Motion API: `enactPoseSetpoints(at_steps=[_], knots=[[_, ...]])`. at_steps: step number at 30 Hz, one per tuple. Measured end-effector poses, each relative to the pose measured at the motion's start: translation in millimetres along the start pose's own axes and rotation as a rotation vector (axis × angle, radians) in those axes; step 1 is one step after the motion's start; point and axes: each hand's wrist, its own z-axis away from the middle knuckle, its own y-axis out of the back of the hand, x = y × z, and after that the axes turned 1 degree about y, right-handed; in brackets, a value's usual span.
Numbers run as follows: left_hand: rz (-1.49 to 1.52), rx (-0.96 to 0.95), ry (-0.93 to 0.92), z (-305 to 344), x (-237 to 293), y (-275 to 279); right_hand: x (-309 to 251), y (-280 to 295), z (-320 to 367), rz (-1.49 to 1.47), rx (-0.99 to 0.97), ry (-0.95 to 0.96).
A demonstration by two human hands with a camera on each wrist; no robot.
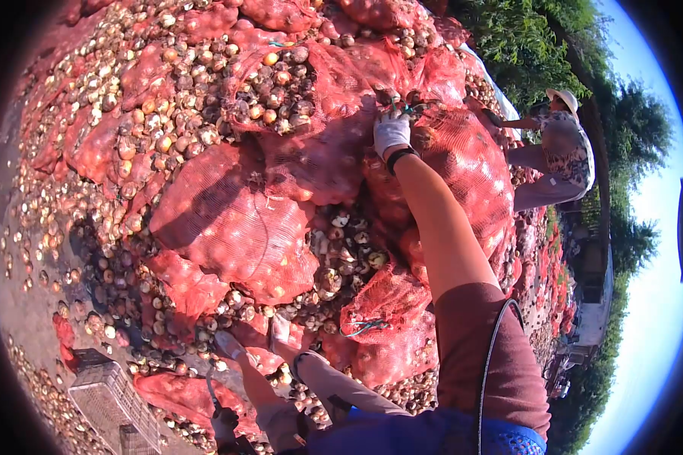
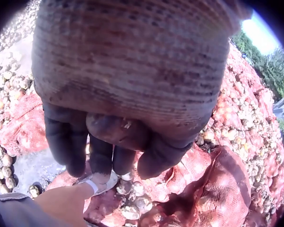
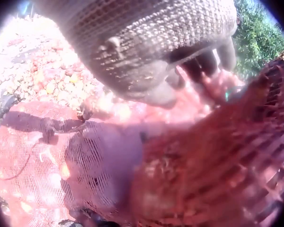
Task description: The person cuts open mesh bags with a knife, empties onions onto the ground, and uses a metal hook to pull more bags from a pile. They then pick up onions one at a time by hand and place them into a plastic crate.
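In the head view my right hand (image 1: 393, 133), in a pale knit glove, grips the gathered top of a large red mesh bag of onions (image 1: 467, 167). Close up in the right wrist view, the gloved fingers curl over red mesh beside a green tie (image 3: 234, 93); the bag's weave fills the lower right. My left hand (image 2: 128, 94), gloved and in shade, fills the upper part of the left wrist view. Its dark fingers hang loosely curled, holding nothing, above a bare ankle and a foot in a white-strapped sandal (image 2: 102, 183).
Another full mesh bag (image 1: 239, 227) lies left of the gripped one, and a smaller tied bag (image 1: 391, 322) sits below. Loose onions (image 1: 102, 265) cover the heap and ground. A plastic crate (image 1: 114, 398) stands lower left. A person in a hat (image 1: 561, 152) bends over the heap at right.
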Motion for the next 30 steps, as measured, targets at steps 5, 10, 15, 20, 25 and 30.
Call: enactPoseSetpoints(at_steps=[5, 10, 15, 20, 25, 30], knots=[[-0.084, 0.145, -0.052, 13.9, -9.2, -15.4, 35.0, -8.1, -28.2, -0.062, -0.07, -0.257], [-0.119, 0.203, -0.002, 26.0, -6.2, -54.2, 42.0, -60.1, -81.7, -0.126, -0.206, -0.147], [-0.318, 0.272, -0.07, 42.1, -10.0, -89.0, 42.8, -22.9, -62.2, -0.154, -0.254, 0.178], [-0.397, 0.266, -0.006, 41.3, -18.4, -80.2, 30.6, 3.8, -23.5, -0.222, -0.124, 0.098], [-0.407, 0.308, -0.03, 67.3, -12.1, -71.8, 27.2, -12.4, 4.7, -0.153, 0.004, 0.159], [-0.245, 0.355, 0.008, 102.4, -17.0, -35.4, 9.8, 0.9, 75.3, -0.185, 0.105, 0.248]])
